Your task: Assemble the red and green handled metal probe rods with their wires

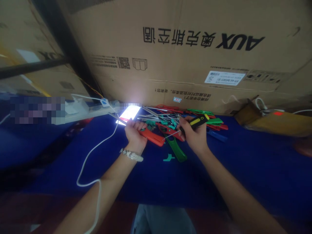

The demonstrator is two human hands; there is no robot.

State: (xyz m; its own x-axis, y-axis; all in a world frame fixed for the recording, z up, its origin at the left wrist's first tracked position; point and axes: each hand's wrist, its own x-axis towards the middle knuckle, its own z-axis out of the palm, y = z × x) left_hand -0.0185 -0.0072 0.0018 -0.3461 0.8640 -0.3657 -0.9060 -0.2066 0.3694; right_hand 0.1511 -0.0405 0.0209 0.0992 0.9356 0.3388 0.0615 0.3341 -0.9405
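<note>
My left hand (pixel 136 132) is closed around a long-nosed lighter with an orange-red handle (pixel 154 137). A thin metal tube points out past my fingers to the upper left. My right hand (pixel 193 133) grips a screwdriver (pixel 197 122) with a black and yellow handle. Its slim shaft reaches left, and the tip is at or very near the end of the orange handle. Just below them lies a green handle shell (pixel 177 150), with a small teal plastic piece (pixel 168 158) beside it. Behind my hands is a pile of red handle shells (pixel 170 130), metal tubes (pixel 149 112) and teal parts.
A brightly lit phone screen (pixel 128 113) glares behind my left hand. A white cable (pixel 84 162) runs across my left forearm. At the left is a white power strip (pixel 90 110). A large cardboard box (pixel 170 74) stands behind the blue tabletop (pixel 151 182).
</note>
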